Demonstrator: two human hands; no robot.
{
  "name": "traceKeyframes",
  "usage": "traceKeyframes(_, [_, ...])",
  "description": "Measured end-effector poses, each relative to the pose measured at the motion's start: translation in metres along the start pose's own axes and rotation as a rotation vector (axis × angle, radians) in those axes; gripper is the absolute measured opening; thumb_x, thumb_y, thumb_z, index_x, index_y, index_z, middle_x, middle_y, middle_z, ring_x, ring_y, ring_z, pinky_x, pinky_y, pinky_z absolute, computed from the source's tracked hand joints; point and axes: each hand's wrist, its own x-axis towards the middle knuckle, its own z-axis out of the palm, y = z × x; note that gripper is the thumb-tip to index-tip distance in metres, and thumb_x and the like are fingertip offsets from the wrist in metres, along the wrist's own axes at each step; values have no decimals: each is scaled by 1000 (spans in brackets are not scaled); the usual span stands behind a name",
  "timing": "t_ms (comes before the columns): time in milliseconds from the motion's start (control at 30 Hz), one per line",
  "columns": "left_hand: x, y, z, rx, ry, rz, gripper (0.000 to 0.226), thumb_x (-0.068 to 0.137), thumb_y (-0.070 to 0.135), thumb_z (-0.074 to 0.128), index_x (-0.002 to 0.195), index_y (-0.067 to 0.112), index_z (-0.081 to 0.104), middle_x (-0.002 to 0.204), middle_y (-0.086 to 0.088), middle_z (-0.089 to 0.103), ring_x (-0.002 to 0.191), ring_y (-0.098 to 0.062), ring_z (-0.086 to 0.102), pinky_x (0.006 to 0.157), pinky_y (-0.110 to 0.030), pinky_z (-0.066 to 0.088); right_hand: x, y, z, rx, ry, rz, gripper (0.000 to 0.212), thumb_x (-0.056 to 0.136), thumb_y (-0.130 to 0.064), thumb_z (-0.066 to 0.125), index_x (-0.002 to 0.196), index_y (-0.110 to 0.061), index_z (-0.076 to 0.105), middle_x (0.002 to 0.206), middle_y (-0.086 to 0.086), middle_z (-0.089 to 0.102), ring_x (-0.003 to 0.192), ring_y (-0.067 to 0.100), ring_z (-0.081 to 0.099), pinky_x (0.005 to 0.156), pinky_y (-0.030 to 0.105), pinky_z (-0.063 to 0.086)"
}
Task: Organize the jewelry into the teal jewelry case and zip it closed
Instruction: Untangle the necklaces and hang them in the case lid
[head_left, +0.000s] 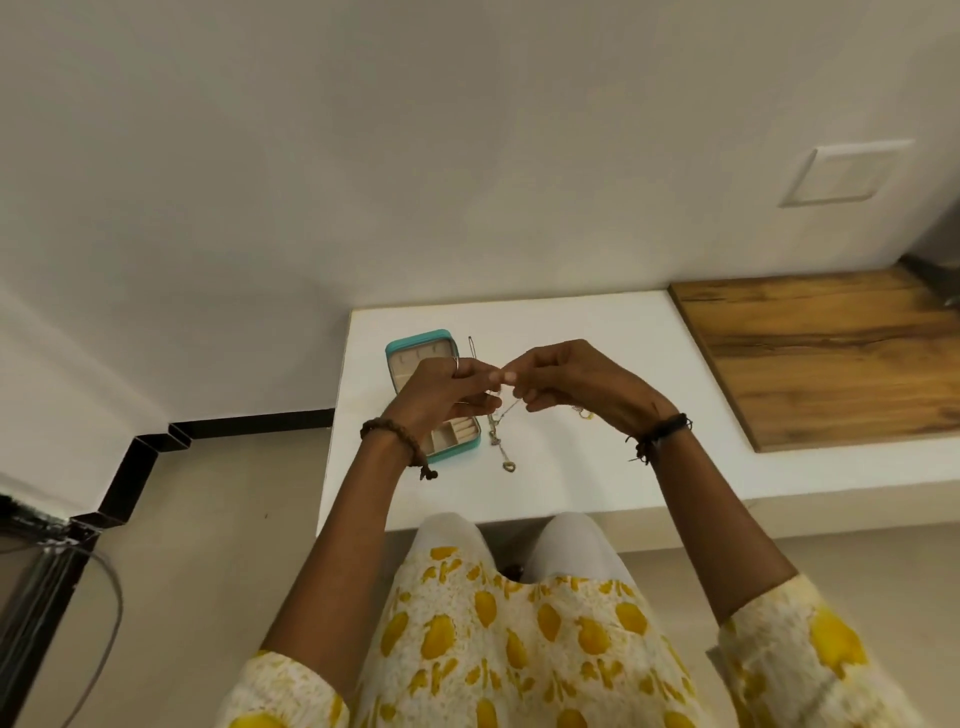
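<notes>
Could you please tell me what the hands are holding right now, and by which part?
Both the left hand and right hand pinch the upper end of a thin gold-coloured chain; its lower end hangs toward the white table.

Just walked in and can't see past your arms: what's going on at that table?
A person is holding a thin chain up over the white table, pinching it with the left hand and right hand. Its end dangles to the tabletop. The teal jewelry case lies open beside it, not yet zipped. A hair clip lies next to the case.
</notes>
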Motion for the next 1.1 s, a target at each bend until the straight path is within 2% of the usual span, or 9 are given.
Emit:
traceKeyframes(167, [-11, 8, -8, 55, -71, -14, 16, 89, 13, 53, 77, 17, 62, 81, 4, 62, 80, -9, 60, 80, -23, 50, 1, -24, -3, -175, -29, 30, 25, 84, -22, 64, 94, 0, 70, 82, 11, 58, 67, 7, 48, 62, 16, 45])
traceKeyframes(333, [-20, 0, -20, 26, -36, 49, 37, 91, 20, 49, 65, 32, 72, 94, 7, 64, 101, -23, 56, 95, -33, 44, 4, -33, -6, 95, 87, -35, 15, 88, -24, 60, 78, -16, 68, 76, -5, 59, 72, 9, 50, 76, 24, 47])
traceKeyframes(467, [-29, -7, -24, 0, 25, 56, 26, 90, 21, 48, 72, 25, 66, 90, 10, 64, 91, -16, 57, 74, -22, 45, 9, -23, -4, 578, 203, 22, 20, 93, -23, 53, 76, -12, 56, 48, -6, 42, 58, 10, 59, 91, 35, 50])
traceKeyframes(567, [-34, -12, -22, -250, 110, 59, 13, 85, 23, 54, 76, 16, 60, 65, 11, 69, 83, -16, 59, 59, -16, 50, 9, -14, 1, 822, 201, 49, 27, 94, -24, 51, 70, -13, 49, 41, -6, 40, 53, 12, 62, 90, 38, 52])
traceKeyframes(667, [-37, -13, -19, -599, 114, 111, 44, 56, 44, 79, 82, 15, 58, 67, 6, 71, 79, -15, 67, 59, -14, 53, 5, -1, 8, 1007, 217, 105, 35, 93, -25, 53, 61, -15, 46, 39, -6, 39, 45, 11, 57, 92, 38, 51])
traceKeyframes(833, [-43, -9, -12, -1024, 57, 233, 19, 58, 24, 77, 72, 12, 72, 75, -5, 73, 74, -15, 71, 70, -24, 58, -6, 25, 18, 1266, 267, 166, 33, 91, -27, 57, 62, -16, 45, 39, -7, 38, 39, 6, 48, 77, 36, 57])
traceKeyframes(967, [-46, -13, -7, -1041, -16, 263, 48, 36, 21, 92, 79, 10, 75, 74, -4, 73, 71, -14, 71, 71, -26, 58, -15, 22, 22, 1203, 264, 177, 31, 91, -29, 56, 65, -15, 46, 42, -7, 34, 35, 5, 35, 55, 20, 55])
traceKeyframes(1033, [-51, -11, -3, -980, -25, 207, 48, 47, 17, 88, 91, 7, 71, 77, -6, 71, 72, -14, 70, 71, -27, 58, -21, 13, 22, 1067, 256, 168, 30, 91, -28, 57, 66, -15, 47, 44, -7, 32, 36, 6, 30, 44, 15, 43])
traceKeyframes(1100, [-56, -6, 4, -828, 30, 142, 25, 72, 9, 69, 96, 6, 63, 76, -6, 70, 69, -13, 70, 71, -24, 58, -29, 0, 22, 895, 245, 141, 27, 90, -28, 58, 68, -14, 48, 46, -7, 31, 38, 6, 26, 40, 14, 33])
